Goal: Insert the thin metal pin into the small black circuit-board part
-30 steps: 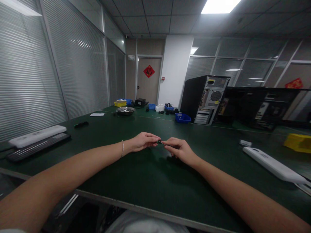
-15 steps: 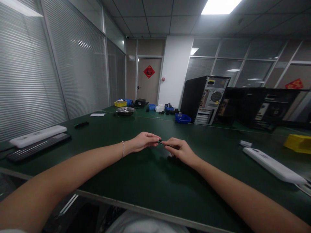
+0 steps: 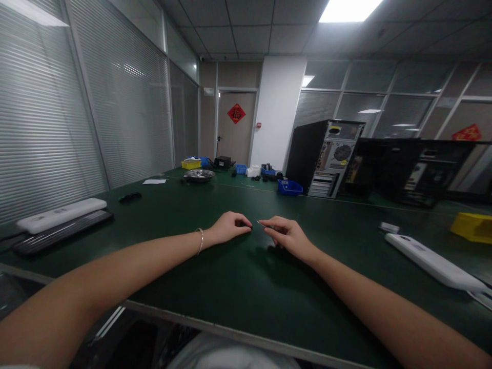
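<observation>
The right hand [image 3: 289,237] has its grip pinched shut on a thin metal pin [image 3: 261,223], whose tip points toward the left hand [image 3: 229,227]. The left hand rests just beside it on the green bench [image 3: 230,287], fingers curled closed; what it holds, if anything, I cannot tell. A white bar [image 3: 432,260] lies well apart to the right, a computer tower [image 3: 325,156] stands farther back.

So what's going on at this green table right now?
A person sits with both arms stretched over the green table. The right hand pinches a thin small pin-like piece at its fingertips. The left hand, curled loosely, rests on the table just beside it. Whether it holds anything is not visible.
</observation>
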Demonstrator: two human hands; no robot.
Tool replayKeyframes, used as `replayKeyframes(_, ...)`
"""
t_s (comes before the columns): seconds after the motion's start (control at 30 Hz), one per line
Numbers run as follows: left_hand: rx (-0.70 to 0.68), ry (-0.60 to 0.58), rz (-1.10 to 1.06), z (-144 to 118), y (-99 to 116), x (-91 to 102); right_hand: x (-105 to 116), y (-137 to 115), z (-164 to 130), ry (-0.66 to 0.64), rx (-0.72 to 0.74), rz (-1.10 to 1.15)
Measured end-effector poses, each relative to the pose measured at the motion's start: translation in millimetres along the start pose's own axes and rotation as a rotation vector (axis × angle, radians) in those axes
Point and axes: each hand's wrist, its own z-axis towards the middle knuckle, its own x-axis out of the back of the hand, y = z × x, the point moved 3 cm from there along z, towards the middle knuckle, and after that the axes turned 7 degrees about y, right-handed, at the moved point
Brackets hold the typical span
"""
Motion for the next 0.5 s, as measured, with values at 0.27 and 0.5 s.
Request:
replayKeyframes(0.27, -0.064, -0.056, 0.124, -0.7, -3.0, -0.1, 1.0, -1.6, -0.8, -0.012, 0.01, -0.014)
replayKeyframes(0.5, 0.112, -0.214, 0.128, 3.8, -0.5, 7.6, 0.0, 0.8, -0.7, -0.011, 0.022, -0.028)
